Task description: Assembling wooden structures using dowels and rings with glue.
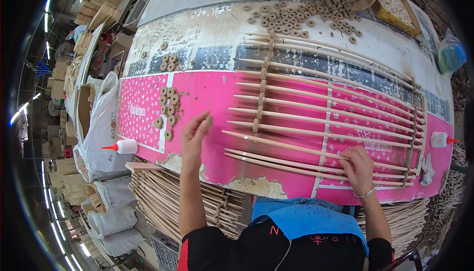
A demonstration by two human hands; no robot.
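My left hand [194, 132] is raised over the pink sheet, between small round wooden rings [170, 109] and the rod tips. Its fingertips are drawn together; what they hold, if anything, does not show. My right hand [358, 166] pinches a pale wooden rod [291, 147] toward its right part. That rod carries a white dab near its tapered left end, as do the nearer rods [276, 163]. Farther rods lie side by side with wooden rings [260, 99] in a row near their left ends. Another row of wooden pieces [414, 123] crosses their right ends.
A red-tipped white glue bottle [127, 146] stands at the left edge, another [438, 139] at the right. Many loose rings [284, 18] spread at the back beside a yellow box [395, 7] of pale pieces. Bundled rods [168, 197] sit below the table's near edge.
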